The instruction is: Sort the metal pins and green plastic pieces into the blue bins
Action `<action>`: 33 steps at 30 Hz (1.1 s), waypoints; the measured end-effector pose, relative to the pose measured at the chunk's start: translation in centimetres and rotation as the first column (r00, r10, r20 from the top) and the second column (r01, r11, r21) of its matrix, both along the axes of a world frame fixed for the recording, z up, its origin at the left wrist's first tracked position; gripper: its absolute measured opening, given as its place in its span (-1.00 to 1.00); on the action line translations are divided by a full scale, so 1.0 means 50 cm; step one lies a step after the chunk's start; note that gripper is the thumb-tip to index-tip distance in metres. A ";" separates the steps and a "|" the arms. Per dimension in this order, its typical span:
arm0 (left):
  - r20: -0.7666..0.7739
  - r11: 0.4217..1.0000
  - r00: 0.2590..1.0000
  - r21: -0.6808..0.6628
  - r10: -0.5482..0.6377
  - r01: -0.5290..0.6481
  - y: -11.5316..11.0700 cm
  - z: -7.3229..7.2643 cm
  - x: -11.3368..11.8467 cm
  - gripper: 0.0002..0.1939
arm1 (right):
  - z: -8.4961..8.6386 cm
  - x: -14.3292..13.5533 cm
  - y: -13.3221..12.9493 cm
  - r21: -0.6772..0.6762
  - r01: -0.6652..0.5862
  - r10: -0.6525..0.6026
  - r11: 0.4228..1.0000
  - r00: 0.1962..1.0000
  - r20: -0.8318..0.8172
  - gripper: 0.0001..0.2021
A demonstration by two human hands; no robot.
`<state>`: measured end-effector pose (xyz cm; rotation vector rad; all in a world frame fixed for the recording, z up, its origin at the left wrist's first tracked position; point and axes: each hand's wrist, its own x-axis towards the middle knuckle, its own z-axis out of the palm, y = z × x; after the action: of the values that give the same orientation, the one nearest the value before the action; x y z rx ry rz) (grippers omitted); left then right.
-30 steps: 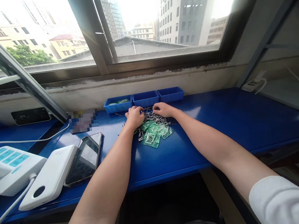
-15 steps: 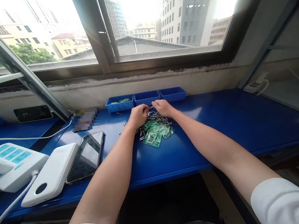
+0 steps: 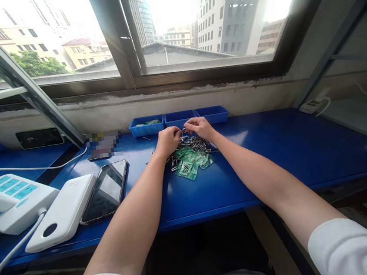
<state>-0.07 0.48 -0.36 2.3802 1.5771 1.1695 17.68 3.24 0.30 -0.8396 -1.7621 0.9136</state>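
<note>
A pile of dark metal screws (image 3: 197,143) lies on the blue table, several green-tinted clear plastic bags (image 3: 188,168) of screws at its near side. Over the pile's far left part, my left hand (image 3: 168,141) is closed, thumb and fingertips pinched together. My right hand (image 3: 200,128) faces it from the right, also closed in a pinch. Thin dark screws show in the narrow gap between the fingertips of both hands; how many each hand holds is too small to tell. Parts of the pile are hidden behind my left hand and wrist.
Three blue bins (image 3: 180,119) stand in a row behind the pile; the left one has green bags inside. One loose screw (image 3: 147,138) lies to the left. Farther left are a smartphone (image 3: 105,191), a white power bank (image 3: 62,213) and a power strip (image 3: 16,201) with cables.
My right hand has lifted slightly, and its fingers have shifted a little at the tips. My left hand stays nearly in place. The bags and pile look unchanged.
</note>
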 end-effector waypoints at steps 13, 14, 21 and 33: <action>-0.175 0.958 0.966 -0.184 0.189 -0.221 0.003 -0.004 -0.006 -0.71 | 0.005 0.050 0.025 0.286 0.624 -0.681 0.727 0.707 0.190 -0.62; -0.190 0.953 0.964 -0.201 0.188 -0.226 0.002 -0.003 -0.006 -0.71 | 0.002 0.055 0.027 0.308 0.650 -0.719 0.695 0.645 0.260 -0.58; -0.220 0.945 0.958 -0.228 0.184 -0.234 0.005 -0.003 -0.005 -0.70 | -0.017 0.072 0.035 0.296 0.679 -0.700 0.672 0.453 0.552 -0.39; -0.196 0.958 0.971 -0.220 0.139 -0.181 0.010 -0.013 -0.009 -0.73 | -0.010 0.045 0.025 0.430 0.413 -0.569 0.802 0.747 0.344 -0.86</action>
<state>-0.54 1.00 -1.03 2.2914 1.8772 0.7508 19.91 4.51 -0.19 -1.2944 -1.8621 0.0427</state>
